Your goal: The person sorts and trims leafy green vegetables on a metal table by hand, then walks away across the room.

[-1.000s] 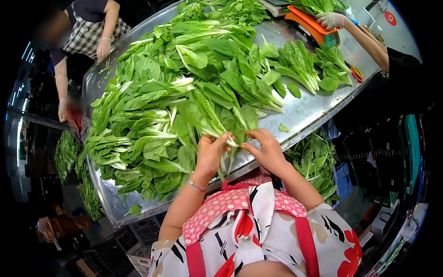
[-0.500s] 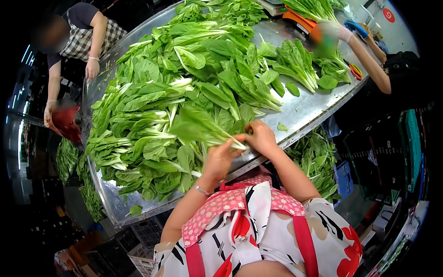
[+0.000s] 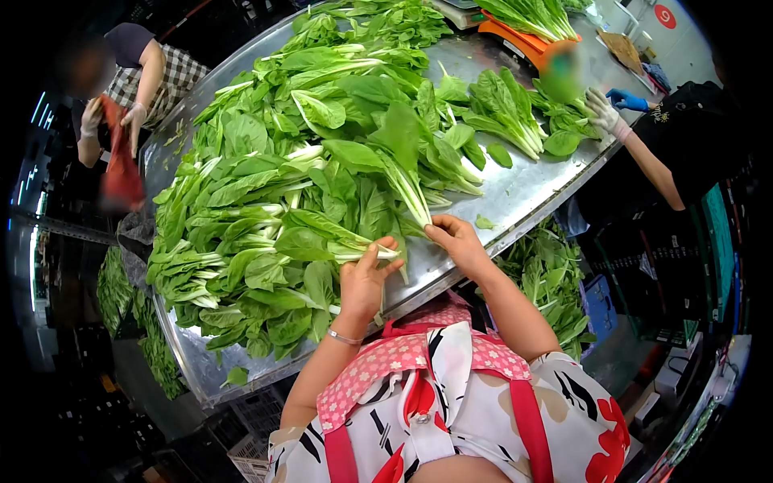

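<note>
Looking at the metal counter (image 3: pixel 522 183), what is by its edge?
Left hand (image 3: pixel 364 283) and right hand (image 3: pixel 460 243), apart, each holding leafy greens (image 3: pixel 407 189) by the stems.
And writing on the wall (image 3: pixel 683 47)?
One red sign (image 3: pixel 665 16), 6 or 9, unclear.

Shiny metal tabletop (image 3: pixel 523 189), smooth-leaved greens (image 3: pixel 334 187), matt cloth apron (image 3: pixel 354 388)

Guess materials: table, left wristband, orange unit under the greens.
Table: likely bare sheet metal, perhaps stainless; grey, with bright reflections.
Wristband: probably polished metal; silvery shine, though small here.
Orange unit: plastic or painted metal, can't tell; even, saturated colour.
</note>
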